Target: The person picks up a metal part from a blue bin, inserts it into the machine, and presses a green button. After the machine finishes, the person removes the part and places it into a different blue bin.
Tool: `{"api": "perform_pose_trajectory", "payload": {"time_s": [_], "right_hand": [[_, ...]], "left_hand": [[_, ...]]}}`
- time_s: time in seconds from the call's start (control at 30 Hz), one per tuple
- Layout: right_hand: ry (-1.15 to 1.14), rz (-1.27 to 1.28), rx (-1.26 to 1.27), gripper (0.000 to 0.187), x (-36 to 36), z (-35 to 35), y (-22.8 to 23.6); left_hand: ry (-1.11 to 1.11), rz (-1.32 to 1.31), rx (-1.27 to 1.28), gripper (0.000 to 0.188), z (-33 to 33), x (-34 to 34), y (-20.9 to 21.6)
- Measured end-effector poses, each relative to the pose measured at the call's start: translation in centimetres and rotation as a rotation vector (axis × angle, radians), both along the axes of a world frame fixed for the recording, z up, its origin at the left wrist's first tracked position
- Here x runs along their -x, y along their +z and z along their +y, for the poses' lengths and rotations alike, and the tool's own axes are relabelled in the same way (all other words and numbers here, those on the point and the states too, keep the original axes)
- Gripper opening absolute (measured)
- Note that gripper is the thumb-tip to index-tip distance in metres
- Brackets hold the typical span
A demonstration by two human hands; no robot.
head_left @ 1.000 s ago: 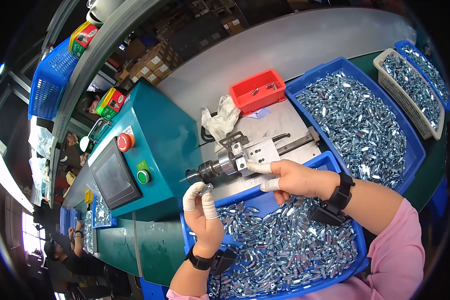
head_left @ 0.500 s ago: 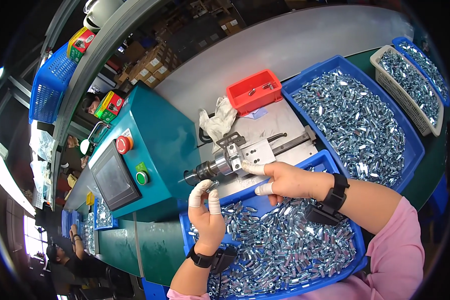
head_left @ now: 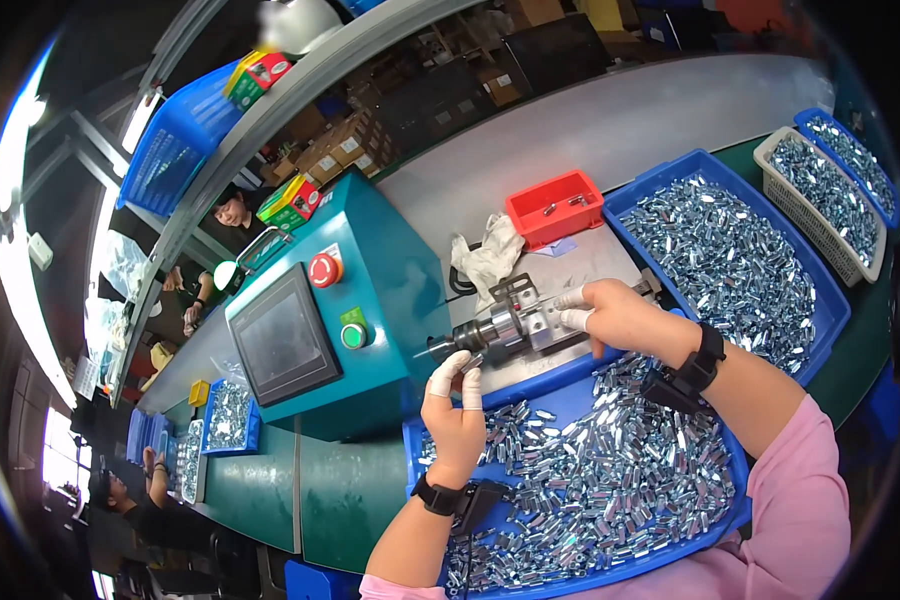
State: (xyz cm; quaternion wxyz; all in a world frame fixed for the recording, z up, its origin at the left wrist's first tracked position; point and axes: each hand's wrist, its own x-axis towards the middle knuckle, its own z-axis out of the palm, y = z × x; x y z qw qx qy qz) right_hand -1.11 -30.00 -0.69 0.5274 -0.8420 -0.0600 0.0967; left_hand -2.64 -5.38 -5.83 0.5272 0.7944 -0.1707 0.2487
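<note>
My left hand (head_left: 454, 425), its thumb and fingers in white finger covers, pinches a small shiny metal sleeve (head_left: 474, 361) beside the dark spindle (head_left: 440, 347) of the teal machine. My right hand (head_left: 625, 318), also in finger covers, lies over the metal clamping fixture (head_left: 538, 325). Its fingers are closed over the slide; the dark lever there is hidden beneath the hand, so what it grips cannot be made out. Below both hands stands a blue tray (head_left: 570, 398) with many loose metal sleeves (head_left: 610, 480).
The teal machine (head_left: 390, 270) carries a screen, a red stop button (head_left: 324, 270) and a green button (head_left: 353, 335). Behind the fixture are a white glove (head_left: 490, 255) and a red bin (head_left: 555, 208). Another blue tray (head_left: 830, 330) stands at right. Other people sit at far left.
My right hand has moved right along the fixture, from beside its front block onto the slide, covering the lever. My left hand still pinches the sleeve near the spindle. The whole view has shifted.
</note>
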Motion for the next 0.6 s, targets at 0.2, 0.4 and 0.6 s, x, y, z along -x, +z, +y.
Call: {"api": "perform_pose_trajectory", "payload": {"time_s": [0.2,0.4,0.6], "right_hand": [[-0.086,-0.150,0.623,0.039,-2.4,2.5,1.0],[-0.254,-0.428,0.813,0.039,-3.4,4.0,1.2],[-0.650,-0.267,0.874,0.045,-3.5,-5.3,1.9]], "left_hand": [[-0.021,-0.022,-0.071,0.024,0.2,0.2,0.8],[-0.030,-0.066,-0.082,0.023,0.3,-0.1,0.3],[-0.028,-0.146,-0.039,0.022,0.6,-0.4,0.2]]}}
